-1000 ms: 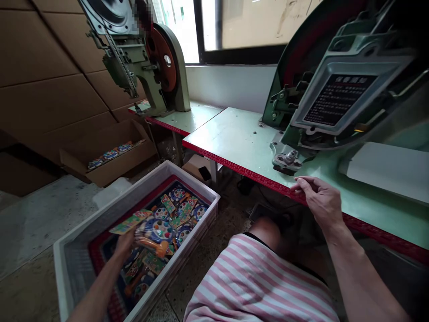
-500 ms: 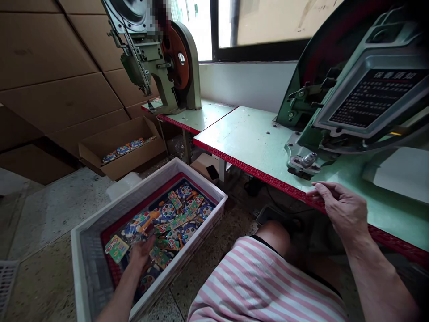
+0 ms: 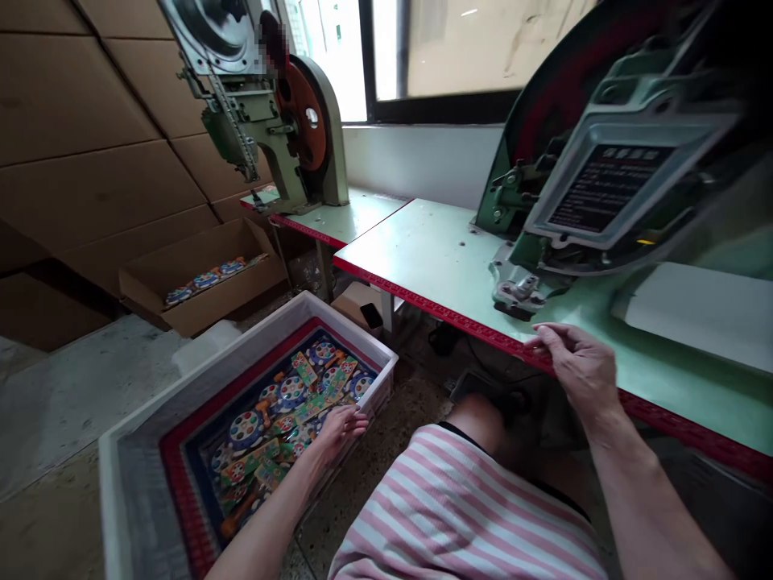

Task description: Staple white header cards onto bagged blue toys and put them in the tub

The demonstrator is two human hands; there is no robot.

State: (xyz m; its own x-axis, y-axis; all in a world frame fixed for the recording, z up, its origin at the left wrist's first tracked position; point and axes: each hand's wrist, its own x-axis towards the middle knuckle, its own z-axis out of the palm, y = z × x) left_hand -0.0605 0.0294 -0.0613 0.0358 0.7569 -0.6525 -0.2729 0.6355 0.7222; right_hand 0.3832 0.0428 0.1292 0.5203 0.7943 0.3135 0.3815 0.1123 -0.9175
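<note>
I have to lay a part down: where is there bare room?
The green tabletop between left machine, right machine, red edge and wall; floor left of the crate. Crowded: the toys near left hand; the gap between right hand and right machine.

Ref. landmark: green machine (image 3: 634,89). Blk. label (image 3: 604,189), in metal frame (image 3: 682,161) on machine's near face: I get one hdg. line, 4 Chinese chars., pale on blk., slightly blurred; reads approx. 保養須知 ("maint. notice"). Below hdg.: several lines of smaller Chinese txt., too blurred for me to read. Label sits tilted, same angle as frame. Below machine, along front of table (image 3: 416,246): red edging (image 3: 423,300) w/ row of small, closely repeated marks; I can't tell if nos., chars. or pattern. Down & L of machine: toy packs (image 3: 291,392) w/ green cards (image 3: 303,368), multicol. print; any wording too small for me to read.
</note>
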